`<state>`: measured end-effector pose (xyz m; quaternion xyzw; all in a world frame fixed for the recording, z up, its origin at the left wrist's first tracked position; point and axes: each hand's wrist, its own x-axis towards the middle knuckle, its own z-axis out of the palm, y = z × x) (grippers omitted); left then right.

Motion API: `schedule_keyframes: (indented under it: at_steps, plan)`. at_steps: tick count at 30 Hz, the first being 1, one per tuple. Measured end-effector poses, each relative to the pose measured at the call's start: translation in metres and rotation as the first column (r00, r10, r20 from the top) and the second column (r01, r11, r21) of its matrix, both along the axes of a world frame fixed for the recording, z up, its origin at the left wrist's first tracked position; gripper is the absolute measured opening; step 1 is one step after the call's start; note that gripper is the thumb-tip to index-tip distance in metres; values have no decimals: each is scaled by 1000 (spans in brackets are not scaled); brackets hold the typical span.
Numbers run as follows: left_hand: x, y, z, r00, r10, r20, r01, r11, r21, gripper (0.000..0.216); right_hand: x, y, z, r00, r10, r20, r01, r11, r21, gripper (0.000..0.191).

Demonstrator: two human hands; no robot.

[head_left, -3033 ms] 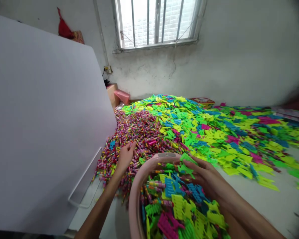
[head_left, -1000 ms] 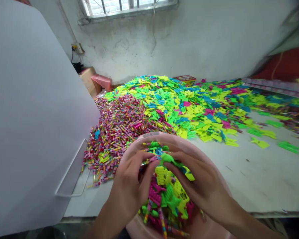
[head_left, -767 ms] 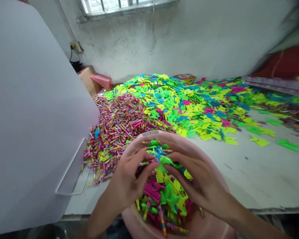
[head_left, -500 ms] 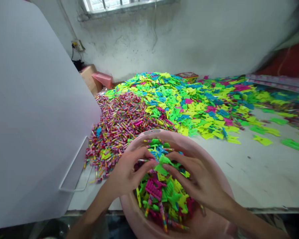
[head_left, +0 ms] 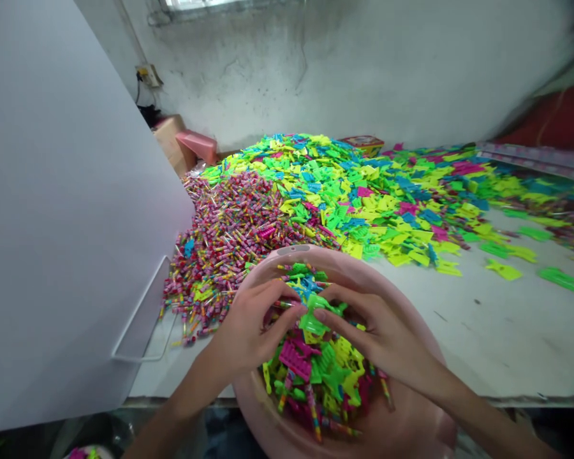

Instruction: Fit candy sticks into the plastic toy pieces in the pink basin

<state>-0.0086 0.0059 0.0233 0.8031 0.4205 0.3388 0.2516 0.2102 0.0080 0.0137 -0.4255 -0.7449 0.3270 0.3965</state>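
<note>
A pink plastic basin (head_left: 363,280) sits right in front of me, heaped with neon plastic comb-shaped pieces (head_left: 294,360) and thin striped sticks (head_left: 313,411). Both hands are inside its rim, over the heap. My left hand (head_left: 251,322) pinches one striped stick (head_left: 282,305) between its fingertips. My right hand (head_left: 373,331) has its fingers around a bright green plastic piece (head_left: 313,322), which stands on top of the heap between my hands. The lower part of the basin's contents shows below my wrists.
A broad pile of striped sticks (head_left: 234,236) and a larger spread of neon pieces (head_left: 363,204) lie on a white surface (head_left: 507,331) against the wall. A white board with a handle (head_left: 76,191) stands at the left. A cardboard box (head_left: 168,143) sits in the back corner.
My left hand has come back from the stick pile into the basin, and both hands now work close together over the heap. The view has tilted down, with the basin lower and nearer.
</note>
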Motion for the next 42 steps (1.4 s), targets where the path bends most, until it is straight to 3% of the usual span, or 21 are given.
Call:
schedule_keyframes:
  at_steps: [4, 8, 10, 13, 16, 18, 21, 24, 29, 32, 36, 40, 42]
  plan:
    - [-5, -4, -6, 983, 183, 35, -183, 983, 17, 36, 3, 1, 1, 997, 13, 77, -4, 994, -111, 22]
    - [-18, -1, -14, 936, 346, 68, -351, 934, 71, 31, 21, 20, 5, 999, -3, 49, 9, 993, -120, 28]
    - [-27, 0, -21, 922, 378, 83, -383, 921, 66, 29, 38, 45, -1, 986, -114, 120, 122, 991, -62, 30]
    - [-34, -3, -36, 897, 403, 181, -409, 912, -4, 31, 69, 97, -25, 853, -355, 381, 353, 932, 79, 29]
    - [-34, -14, -55, 801, 457, 387, -462, 883, -86, 38, 92, 148, -61, 757, -433, 490, 447, 889, 95, 24]
    - [-35, -24, -68, 738, 494, 460, -492, 860, -135, 34, 99, 170, -84, 714, -446, 540, 483, 872, 81, 32]
    - [-39, -38, -87, 725, 522, 449, -506, 846, -167, 25, 99, 187, -109, 709, -445, 546, 499, 865, 57, 35]
    - [-44, -49, -101, 716, 544, 437, -491, 838, -238, 30, 97, 192, -119, 768, -434, 471, 488, 873, 8, 32]
    - [-46, -51, -105, 611, 578, 541, -513, 810, -286, 29, 101, 188, -100, 872, -450, 193, 477, 869, -131, 31]
    - [-39, -42, -93, 683, 535, 496, -454, 844, -285, 23, 95, 169, -72, 911, -412, -21, 396, 888, -235, 31]
    - [-15, -24, -63, 735, 516, 440, -411, 855, -316, 27, 67, 120, -31, 917, -298, -265, 185, 907, -379, 33]
    - [15, -8, -33, 844, 343, 412, -273, 936, -220, 29, 32, 70, -6, 859, -249, -447, 4, 877, -481, 37]
    - [26, -3, -26, 844, 311, 437, -222, 944, -243, 28, 18, 52, -2, 788, -288, -544, -56, 846, -530, 39]
